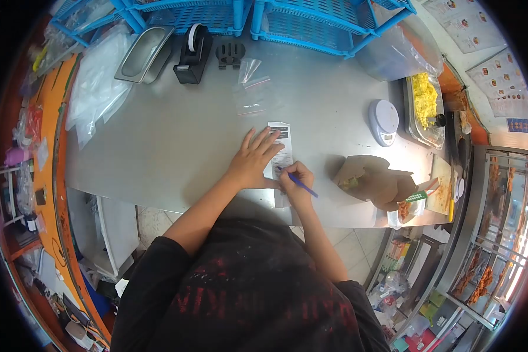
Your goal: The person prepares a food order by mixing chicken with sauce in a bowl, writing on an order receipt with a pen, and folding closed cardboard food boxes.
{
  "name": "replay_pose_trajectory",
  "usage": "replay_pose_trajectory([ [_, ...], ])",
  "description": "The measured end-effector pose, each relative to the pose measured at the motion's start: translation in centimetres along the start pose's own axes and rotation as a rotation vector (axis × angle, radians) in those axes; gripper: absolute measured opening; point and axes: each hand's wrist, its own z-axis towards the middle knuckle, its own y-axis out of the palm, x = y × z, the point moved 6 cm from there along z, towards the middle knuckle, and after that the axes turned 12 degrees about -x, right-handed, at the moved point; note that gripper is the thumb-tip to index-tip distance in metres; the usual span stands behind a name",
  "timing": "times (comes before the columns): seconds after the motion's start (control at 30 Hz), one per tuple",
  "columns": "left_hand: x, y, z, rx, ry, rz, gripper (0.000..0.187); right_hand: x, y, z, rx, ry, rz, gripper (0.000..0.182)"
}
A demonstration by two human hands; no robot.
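A long white paper receipt [281, 158] with printed lines lies on the steel table [152, 135] in front of me. My left hand [255, 159] rests flat with fingers spread, its fingertips on the receipt's left side. In my right hand [297, 177] is a blue pen [307, 188], pinched between the fingers, with its tip end at the receipt's lower half. Just beyond the receipt are small clear zip bags [253, 97]. To the right of my right hand stands an open brown paper bag [366, 176]; what is inside is only partly visible.
A tape dispenser [192, 56] and a steel pan [144, 56] stand at the back left, near plastic bags [100, 76]. Blue racks [311, 32] line the back. On the right are a white scale [384, 120], a tray of yellow food [423, 105] and a cutting board [440, 183].
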Motion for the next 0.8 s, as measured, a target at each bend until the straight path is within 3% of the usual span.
replay_pose_trajectory([
  [0.4, 0.0, -0.1, -0.1, 0.003, 0.004, 0.020, 0.091, 1.0, -0.4, 0.2, -0.038, -0.067, -0.165, 0.011],
  [0.5, 0.1, 0.0, -0.1, 0.014, 0.007, 0.000, 0.092, -2.6, -1.4, -1.1, 0.249, -0.351, -0.555, 0.010],
  [0.6, 0.2, 0.0, -0.1, 0.000, 0.000, 0.009, 0.094, -0.4, -0.7, -1.1, 0.064, -0.155, -0.080, 0.009],
  [0.8, 0.2, -0.1, -0.1, -0.014, 0.002, 0.022, 0.096, 1.7, -0.1, -0.8, -0.003, -0.073, 0.148, 0.009],
])
